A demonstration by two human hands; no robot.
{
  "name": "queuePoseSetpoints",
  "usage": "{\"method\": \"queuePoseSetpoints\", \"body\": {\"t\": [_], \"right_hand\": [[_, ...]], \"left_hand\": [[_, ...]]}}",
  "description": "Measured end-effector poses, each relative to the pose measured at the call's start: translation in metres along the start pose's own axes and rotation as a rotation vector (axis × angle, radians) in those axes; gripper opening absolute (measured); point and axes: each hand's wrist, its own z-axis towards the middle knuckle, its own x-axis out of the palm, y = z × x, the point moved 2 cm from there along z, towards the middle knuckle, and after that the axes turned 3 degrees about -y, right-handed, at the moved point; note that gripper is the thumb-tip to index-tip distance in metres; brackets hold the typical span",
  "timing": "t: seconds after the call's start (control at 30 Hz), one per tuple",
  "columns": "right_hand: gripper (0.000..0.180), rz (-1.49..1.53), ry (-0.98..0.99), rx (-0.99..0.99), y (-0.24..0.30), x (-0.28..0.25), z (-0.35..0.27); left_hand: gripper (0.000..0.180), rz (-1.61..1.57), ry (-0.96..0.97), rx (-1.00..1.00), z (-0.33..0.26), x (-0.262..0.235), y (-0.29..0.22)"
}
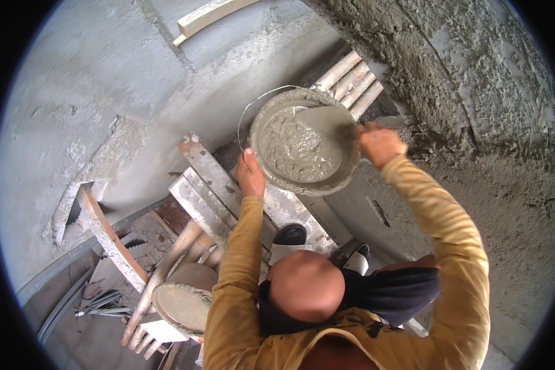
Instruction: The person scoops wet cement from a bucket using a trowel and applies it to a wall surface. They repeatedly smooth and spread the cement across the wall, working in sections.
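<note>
A round bucket (pixel 266 176), crusted with dried cement, holds wet grey mortar (pixel 290 145). Its thin wire handle (pixel 240 123) leans out to the left. My left hand (pixel 250 176) grips the near left of the rim, thumb on top and the other fingers mostly hidden. On the right side, my right hand (pixel 381 145) is closed round the handle end of a trowel, slightly blurred. The grey trowel blade (pixel 330 120) reaches over the rim into the mortar, its surface coated with it.
Mortar-splashed planks (pixel 213 169) and round wooden poles (pixel 345 80) lie beneath and behind the bucket. A second cement-covered container (pixel 182 305) stands lower left. A rough wall (pixel 475 80) rises at right, a smoother plastered wall (pixel 105 80) at left. My shoes (pixel 290 235) rest on the boards.
</note>
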Motion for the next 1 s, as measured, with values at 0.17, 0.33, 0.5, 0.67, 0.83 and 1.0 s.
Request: {"method": "queuePoseSetpoints", "body": {"t": [0.17, 0.33, 0.5, 0.67, 0.83, 1.0], "right_hand": [[0.026, 0.535, 0.081, -0.065, 0.080, 0.006, -0.011], [0.034, 1.119, 0.007, 0.072, 0.051, 0.050, -0.042], [0.034, 1.092, -0.240, 0.069, 0.017, 0.027, -0.068], [0.033, 0.925, -0.515, -0.159, -0.020, -0.037, -0.119], [0.026, 1.128, -0.377, -0.453, -0.050, -0.122, -0.154], [0.022, 1.860, -0.020, -0.112, -0.118, -0.130, -0.113]], "left_hand": [[0.056, 0.029, -0.048, 0.032, 0.001, 0.002, 0.004], [0.055, 0.054, -0.066, 0.050, -0.003, 0.001, 0.005], [0.058, 0.109, -0.096, 0.074, -0.001, 0.007, 0.014], [0.057, 0.127, -0.092, 0.109, 0.005, 0.006, 0.026], [0.056, 0.271, -0.138, 0.558, 0.011, -0.005, 0.053], [0.057, 0.137, -0.071, 0.128, 0.004, 0.018, 0.012]]}}
